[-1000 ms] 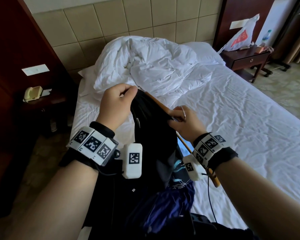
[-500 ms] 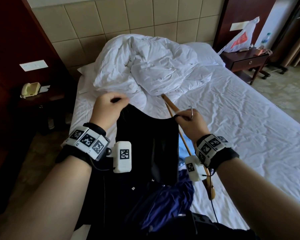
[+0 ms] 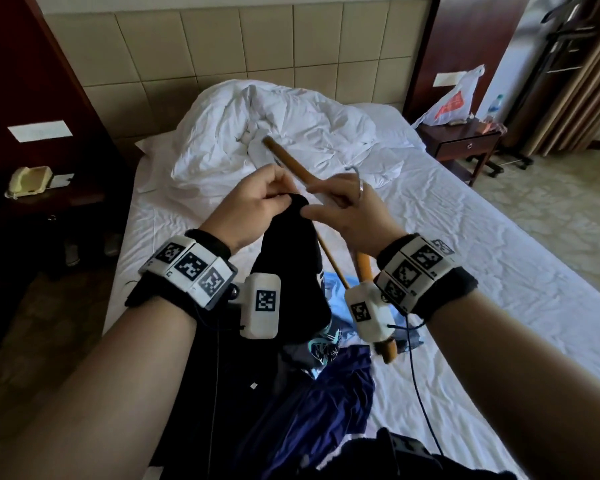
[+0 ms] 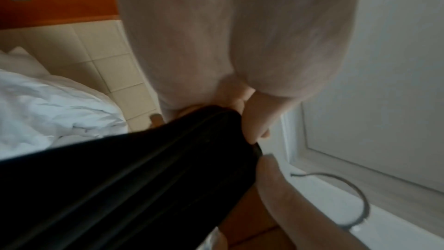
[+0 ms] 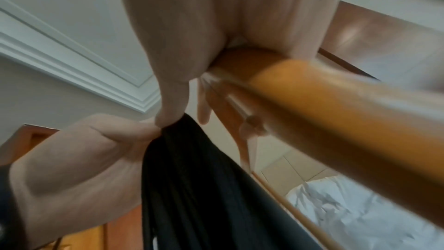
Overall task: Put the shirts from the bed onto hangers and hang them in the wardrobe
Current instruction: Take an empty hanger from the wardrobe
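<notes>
1. Hanging bunched above the bed (image 3: pixel 465 237), the black shirt (image 3: pixel 291 265) is pinched at its top by the left hand (image 3: pixel 253 202), likely to find the opening.
2. Right hand (image 3: pixel 347 209) curls round the wooden hanger (image 3: pixel 288 159), its thumb touching the same fabric.
3. More clothes (image 3: pixel 326 403) wait below.

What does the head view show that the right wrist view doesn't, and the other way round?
Only the head view shows the hanger's metal hook above the right hand, the navy garment and light blue garment on the bed, and the nightstand.

Only the right wrist view shows the ceiling moulding.

Both show the left hand pinching the bunched black shirt, the right hand gripping the wooden hanger, and the white duvet.
</notes>
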The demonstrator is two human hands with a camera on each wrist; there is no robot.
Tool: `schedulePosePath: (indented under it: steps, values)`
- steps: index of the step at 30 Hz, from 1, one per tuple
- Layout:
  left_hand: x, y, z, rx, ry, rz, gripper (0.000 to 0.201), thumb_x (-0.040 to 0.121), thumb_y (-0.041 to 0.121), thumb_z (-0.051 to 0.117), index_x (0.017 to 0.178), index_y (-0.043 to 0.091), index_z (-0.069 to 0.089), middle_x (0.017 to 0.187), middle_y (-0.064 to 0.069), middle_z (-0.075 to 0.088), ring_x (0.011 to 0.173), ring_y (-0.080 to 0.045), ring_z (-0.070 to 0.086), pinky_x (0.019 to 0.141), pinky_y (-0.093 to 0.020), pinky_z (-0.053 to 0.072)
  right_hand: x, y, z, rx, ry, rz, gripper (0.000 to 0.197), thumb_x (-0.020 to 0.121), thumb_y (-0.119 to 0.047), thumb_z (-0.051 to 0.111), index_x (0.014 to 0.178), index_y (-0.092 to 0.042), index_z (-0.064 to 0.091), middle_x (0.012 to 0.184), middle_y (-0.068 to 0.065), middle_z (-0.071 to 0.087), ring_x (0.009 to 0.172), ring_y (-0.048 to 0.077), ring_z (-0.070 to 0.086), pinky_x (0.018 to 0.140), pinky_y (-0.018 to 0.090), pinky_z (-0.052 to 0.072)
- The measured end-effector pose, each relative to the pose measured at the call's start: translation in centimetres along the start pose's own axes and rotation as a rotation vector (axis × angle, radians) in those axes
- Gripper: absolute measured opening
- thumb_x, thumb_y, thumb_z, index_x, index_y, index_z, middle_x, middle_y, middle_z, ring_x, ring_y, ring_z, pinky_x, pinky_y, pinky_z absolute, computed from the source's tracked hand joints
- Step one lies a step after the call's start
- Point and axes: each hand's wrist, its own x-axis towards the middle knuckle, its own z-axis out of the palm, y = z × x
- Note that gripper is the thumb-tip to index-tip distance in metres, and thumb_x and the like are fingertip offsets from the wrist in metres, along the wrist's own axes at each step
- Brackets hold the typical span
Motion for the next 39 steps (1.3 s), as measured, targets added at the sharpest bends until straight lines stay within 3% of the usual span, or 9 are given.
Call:
schedulePosePath:
  steps: [5,9,12,15,19,22,29,34,39]
  values:
    - [-0.4,0.5,-0.7,-0.003,-0.032,0.091,0.014,0.082,0.007,0.052,0.081,0.021,0.052,0.093,-0.004,0.067,0.091,-0.015,0.062,0.092,-0.031,0.046,-0.2,-2.6,-0.1,0.059,-0.189,0.126,0.021,0.087,-0.019,0.07,0.093,0.001,0.068,0.077,0.007,0.054,0.065,0.009,0.049,0.063,0.024,0.044]
    - [-1.1,-0.2,-0.4,0.043,0.078,0.124,0.025,0.089,-0.003,0.058,0.084,0.022,0.056,0.085,0.002,0.064,0.07,-0.008,0.058,0.071,-0.023,0.048,-1.0,-2.9,0.6,0.04,-0.094,0.134,0.018,0.091,-0.018,0.064,0.085,-0.001,0.069,0.072,0.008,0.053,0.062,0.012,0.048,0.06,0.027,0.041]
    - [-2.2,-2.4,0.3,0.095,0.072,0.001,0.028,0.088,0.001,0.061,0.091,0.028,0.055,0.088,0.005,0.062,0.063,-0.007,0.06,0.06,-0.027,0.05,-1.2,-3.0,0.6,0.047,0.009,0.146,0.023,0.091,-0.019,0.064,0.081,0.0,0.068,0.07,0.009,0.053,0.062,0.015,0.048,0.061,0.032,0.039]
    - [-3.9,-6.5,0.9,0.217,0.066,-0.131,0.029,0.088,0.012,0.065,0.092,0.038,0.052,0.092,0.011,0.059,0.069,-0.001,0.06,0.065,-0.027,0.051,-1.3,-3.4,0.6,0.095,0.083,0.15,0.029,0.091,-0.02,0.064,0.08,0.008,0.064,0.067,0.01,0.048,0.061,0.018,0.045,0.058,0.03,0.036]
    - [-5.6,-10.3,2.0,0.404,0.035,-0.303,0.021,0.088,0.023,0.067,0.107,0.024,0.059,0.093,0.003,0.064,0.085,-0.015,0.063,0.074,-0.028,0.049,-1.4,-3.2,0.0,0.141,0.179,0.184,0.034,0.091,-0.022,0.063,0.064,-0.003,0.057,0.059,0.004,0.041,0.055,0.012,0.041,0.052,0.023,0.032]
    - [-6.3,-11.5,2.6,0.501,0.018,-0.418,0.012,0.092,0.027,0.062,0.099,0.019,0.065,0.093,0.002,0.066,0.093,-0.02,0.064,0.076,-0.028,0.047,-1.2,-2.4,-0.8,0.183,0.224,0.195,0.032,0.09,-0.023,0.063,0.066,-0.002,0.058,0.061,0.005,0.041,0.056,0.013,0.041,0.055,0.027,0.033]
    - [-4.5,-9.1,9.0,0.514,-0.04,-0.487,0.047,0.081,0.063,0.061,0.09,0.018,0.068,0.083,0.0,0.07,0.079,-0.016,0.066,0.073,-0.033,0.053,-0.7,-0.1,-4.2,0.21,0.222,0.15,0.039,0.09,-0.024,0.061,0.084,0.014,0.055,0.068,0.01,0.042,0.061,0.019,0.041,0.059,0.031,0.033]
    - [-2.7,-9.9,12.2,0.609,0.01,-0.55,0.023,0.087,0.025,0.054,0.074,0.006,0.06,0.069,-0.009,0.063,0.07,-0.028,0.062,0.06,-0.033,0.044,0.2,2.0,-7.1,0.241,0.212,0.118,0.04,0.091,-0.022,0.06,0.077,0.014,0.052,0.065,0.011,0.038,0.058,0.02,0.036,0.056,0.031,0.028]
    - [-2.1,-9.3,11.0,0.526,0.124,-0.622,0.025,0.084,0.014,0.057,0.059,0.012,0.061,0.059,-0.006,0.067,0.057,-0.015,0.063,0.055,-0.025,0.043,0.7,6.5,-10.6,0.258,0.264,0.183,0.025,0.089,-0.02,0.063,0.084,0.005,0.067,0.067,0.008,0.048,0.062,0.017,0.044,0.058,0.03,0.035]
